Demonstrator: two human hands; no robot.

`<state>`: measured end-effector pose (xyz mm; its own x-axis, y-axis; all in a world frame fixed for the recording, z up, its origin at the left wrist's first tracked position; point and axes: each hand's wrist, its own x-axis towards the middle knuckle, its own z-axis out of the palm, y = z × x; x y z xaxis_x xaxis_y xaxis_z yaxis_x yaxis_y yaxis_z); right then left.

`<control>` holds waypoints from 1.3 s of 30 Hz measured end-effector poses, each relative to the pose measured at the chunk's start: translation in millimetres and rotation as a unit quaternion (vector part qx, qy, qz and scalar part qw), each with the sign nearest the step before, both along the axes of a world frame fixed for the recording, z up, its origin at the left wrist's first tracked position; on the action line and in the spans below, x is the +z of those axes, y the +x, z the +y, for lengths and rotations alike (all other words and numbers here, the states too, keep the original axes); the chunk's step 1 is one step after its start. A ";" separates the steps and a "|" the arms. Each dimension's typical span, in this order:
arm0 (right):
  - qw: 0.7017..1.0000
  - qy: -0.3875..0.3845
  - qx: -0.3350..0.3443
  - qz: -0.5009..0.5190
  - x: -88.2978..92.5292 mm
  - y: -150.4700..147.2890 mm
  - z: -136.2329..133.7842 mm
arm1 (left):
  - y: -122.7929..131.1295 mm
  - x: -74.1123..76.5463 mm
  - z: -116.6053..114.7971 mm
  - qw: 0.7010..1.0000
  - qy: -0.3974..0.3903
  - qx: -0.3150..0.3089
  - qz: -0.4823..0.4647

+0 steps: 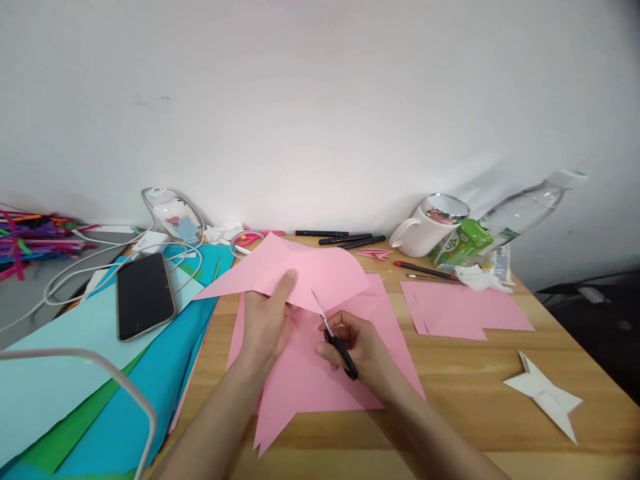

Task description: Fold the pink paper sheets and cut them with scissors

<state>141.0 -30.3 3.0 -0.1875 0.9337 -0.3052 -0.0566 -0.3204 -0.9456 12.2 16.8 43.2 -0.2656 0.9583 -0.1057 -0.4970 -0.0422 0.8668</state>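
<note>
My left hand (267,319) pinches a folded pink paper sheet (300,270) and holds it lifted above the wooden table (470,380). My right hand (357,347) grips small black-handled scissors (334,337); the blades point up and left at the lower edge of the held sheet. More pink paper (320,380) lies flat under both hands.
Blue and green paper sheets (100,400) with a phone (144,295) on them lie at the left, beside white cables and pipe cleaners (30,240). A pink offcut (463,310), a white folded paper shape (547,395), markers (350,239), a mug (430,225) and a bottle (520,210) are at the right.
</note>
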 end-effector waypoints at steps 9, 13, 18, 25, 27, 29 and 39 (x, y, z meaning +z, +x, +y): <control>0.997 -0.002 0.014 0.071 6.5 1.9 -1.6 | -2.5 -9.0 -5.7 0.986 0.017 0.016 0.167; 0.996 -0.013 0.007 0.084 9.6 1.6 -0.6 | -4.0 -8.2 -9.6 0.967 0.016 0.010 0.255; 0.996 -0.016 -0.007 0.083 14.3 -0.7 1.4 | -3.7 -7.3 -10.7 0.960 0.009 0.029 0.277; 0.996 -0.012 -0.007 0.085 14.3 -1.6 0.1 | -3.0 -8.5 -10.2 0.963 0.005 0.033 0.269; 0.997 -0.010 -0.006 0.081 13.6 -1.5 0.1 | -3.0 -8.7 -10.1 0.962 0.008 0.031 0.270; 0.997 -0.006 -0.005 0.078 12.9 -1.4 0.4 | -3.1 -8.7 -10.1 0.962 0.005 0.030 0.273; 0.998 -0.002 -0.013 0.063 7.0 -0.9 0.6 | -1.9 -8.9 -10.5 0.961 0.010 0.034 0.275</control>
<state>140.1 -29.7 10.0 -0.1996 0.9377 -0.2842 -0.1832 -0.3207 -0.9293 10.4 6.3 34.4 -0.3382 0.9370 0.0875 0.0416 -0.0781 0.9961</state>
